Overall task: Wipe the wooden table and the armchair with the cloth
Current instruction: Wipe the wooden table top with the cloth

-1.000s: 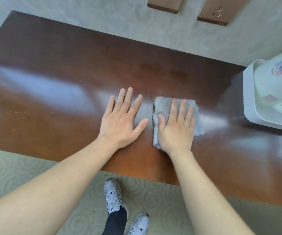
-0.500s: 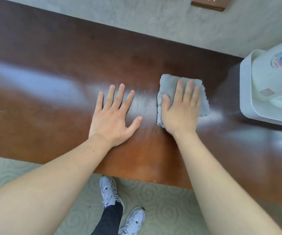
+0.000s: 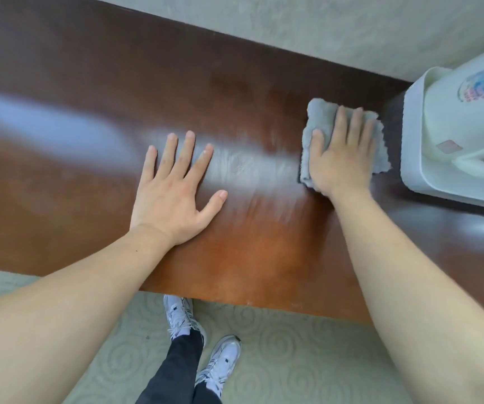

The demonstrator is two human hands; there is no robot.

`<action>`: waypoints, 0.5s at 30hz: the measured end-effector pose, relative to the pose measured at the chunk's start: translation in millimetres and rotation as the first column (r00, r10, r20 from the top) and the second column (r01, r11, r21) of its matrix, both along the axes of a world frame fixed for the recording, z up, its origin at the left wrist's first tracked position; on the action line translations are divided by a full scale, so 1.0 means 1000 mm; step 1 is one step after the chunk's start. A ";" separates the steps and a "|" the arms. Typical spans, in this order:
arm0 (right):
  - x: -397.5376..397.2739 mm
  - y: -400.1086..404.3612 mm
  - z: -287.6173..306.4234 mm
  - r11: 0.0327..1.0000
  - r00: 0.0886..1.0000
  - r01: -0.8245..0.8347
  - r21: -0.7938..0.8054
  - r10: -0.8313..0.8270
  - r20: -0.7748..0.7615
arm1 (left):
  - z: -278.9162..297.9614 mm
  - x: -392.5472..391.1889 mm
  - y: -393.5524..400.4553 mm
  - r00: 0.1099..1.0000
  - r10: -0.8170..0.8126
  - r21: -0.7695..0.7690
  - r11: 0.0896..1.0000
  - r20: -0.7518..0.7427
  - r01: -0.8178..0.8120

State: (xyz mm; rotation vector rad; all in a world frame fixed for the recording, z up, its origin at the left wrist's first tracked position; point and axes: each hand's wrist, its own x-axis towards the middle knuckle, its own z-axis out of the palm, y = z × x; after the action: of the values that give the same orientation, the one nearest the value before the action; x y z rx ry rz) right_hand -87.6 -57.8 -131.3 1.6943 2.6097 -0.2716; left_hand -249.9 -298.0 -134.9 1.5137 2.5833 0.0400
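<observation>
Head view: right hand (image 3: pixel 341 158) lies flat, fingers straight and together, pressing the cloth (image 3: pixel 319 115) onto the table (image 3: pixel 60 83); left hand (image 3: pixel 173 188) rests spread on the table, apart from the cloth; a white appliance (image 3: pixel 453 135) stands just right of the cloth.

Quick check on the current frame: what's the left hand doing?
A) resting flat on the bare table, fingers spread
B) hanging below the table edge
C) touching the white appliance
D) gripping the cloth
A: the left hand lies flat with fingers spread on the wooden table, apart from the grey cloth, which sits under the right hand.
</observation>
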 end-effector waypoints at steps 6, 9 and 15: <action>0.000 0.012 -0.002 0.999 0.999 0.040 0.017 -0.040 -0.004 | -0.002 0.000 0.000 1.000 -0.001 0.022 1.000 0.006 0.001; 0.039 -0.068 0.000 0.996 0.996 0.085 -0.006 -0.085 -0.022 | -0.001 0.000 0.000 1.000 -0.001 0.027 1.000 0.021 0.001; 0.106 -0.202 0.002 0.997 0.998 0.057 -0.051 -0.055 0.037 | 0.001 0.000 0.002 1.000 0.004 0.026 1.000 0.014 -0.004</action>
State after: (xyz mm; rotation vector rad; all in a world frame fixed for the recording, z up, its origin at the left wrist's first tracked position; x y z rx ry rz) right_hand 18.7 -260.1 -129.4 1.7410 2.5104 -0.3042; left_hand -249.5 -295.9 -134.3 1.5115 2.5846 0.0850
